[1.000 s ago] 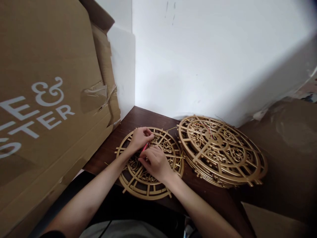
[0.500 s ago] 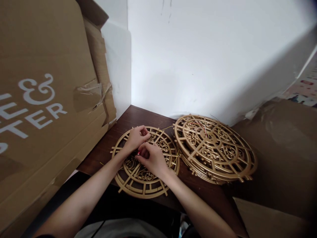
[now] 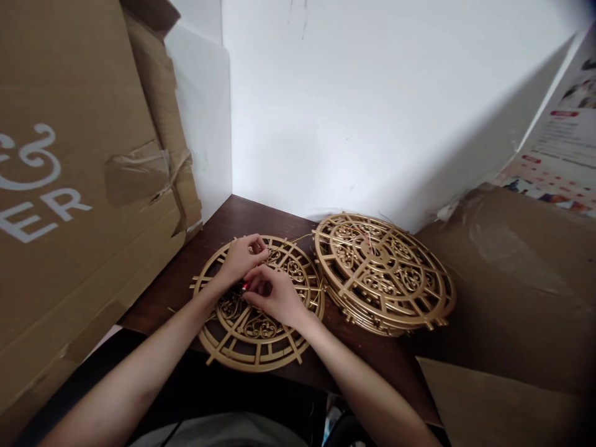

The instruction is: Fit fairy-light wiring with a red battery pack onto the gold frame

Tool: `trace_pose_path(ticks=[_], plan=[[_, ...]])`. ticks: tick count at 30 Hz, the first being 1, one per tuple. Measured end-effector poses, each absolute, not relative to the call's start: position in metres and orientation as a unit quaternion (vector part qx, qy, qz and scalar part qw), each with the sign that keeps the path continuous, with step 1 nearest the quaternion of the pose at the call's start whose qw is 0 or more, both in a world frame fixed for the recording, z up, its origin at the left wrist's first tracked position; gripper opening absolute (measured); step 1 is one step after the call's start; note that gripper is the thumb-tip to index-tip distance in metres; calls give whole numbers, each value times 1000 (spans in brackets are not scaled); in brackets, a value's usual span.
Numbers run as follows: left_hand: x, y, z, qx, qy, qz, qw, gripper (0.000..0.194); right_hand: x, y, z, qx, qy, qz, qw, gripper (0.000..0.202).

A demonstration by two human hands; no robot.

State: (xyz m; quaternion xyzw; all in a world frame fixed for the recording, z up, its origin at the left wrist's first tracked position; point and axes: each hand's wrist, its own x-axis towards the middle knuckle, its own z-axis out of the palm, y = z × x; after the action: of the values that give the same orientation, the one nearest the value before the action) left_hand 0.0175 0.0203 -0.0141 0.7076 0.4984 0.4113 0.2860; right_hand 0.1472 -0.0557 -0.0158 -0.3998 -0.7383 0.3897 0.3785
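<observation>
A round gold openwork frame point(image 3: 261, 363), with scrolls and crossing bars, lies flat on the dark wooden table near its front edge. Over its middle, my left hand point(image 3: 244, 256) is closed, fingertips pinched together; whatever they grip is hidden or too fine to name. Close below and to its right, my right hand point(image 3: 274, 295) is closed too. Between its thumb and fingers shows a small red item point(image 3: 244, 287), too small to identify. A thin yellow wire point(image 3: 300, 238) runs from the frame toward a stack of like gold frames point(image 3: 382, 273) on the right.
A large cardboard box point(image 3: 84, 261) with white lettering stands at the left. Another cardboard box point(image 3: 507, 267) is on the right, past the stack. A white wall point(image 3: 354, 112) rises behind the dark wooden table point(image 3: 265, 214). A printed sheet point(image 3: 563, 149) shows at the upper right.
The whole view has shifted, so everything appears a little farther left. Both hands stay pinched over the middle of the frame, with the red item still at the right fingertips.
</observation>
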Motion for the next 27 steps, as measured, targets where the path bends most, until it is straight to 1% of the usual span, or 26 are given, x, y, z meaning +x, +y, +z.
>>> trace_pose_path(ticks=[4,8,12,15,18,23,27], plan=[[17,19,-12,707,496,411,291,8,148,-55,-13,-408,-703,433,390,16],[17,17,-10,713,492,407,289,9,149,-52,-14,-419,-663,445,432,20],[17,17,-10,710,485,414,299,8,150,-50,-15,-421,-659,446,436,22],[16,17,-10,688,475,432,338,11,150,-50,-14,-411,-628,488,446,21],[13,14,-6,649,459,461,394,16,149,-49,-11,-399,-578,528,477,21],[7,10,-2,580,439,456,513,25,148,-47,-10,-409,-537,500,542,22],[5,9,-3,560,439,445,543,28,150,-44,-15,-445,-517,468,561,22]])
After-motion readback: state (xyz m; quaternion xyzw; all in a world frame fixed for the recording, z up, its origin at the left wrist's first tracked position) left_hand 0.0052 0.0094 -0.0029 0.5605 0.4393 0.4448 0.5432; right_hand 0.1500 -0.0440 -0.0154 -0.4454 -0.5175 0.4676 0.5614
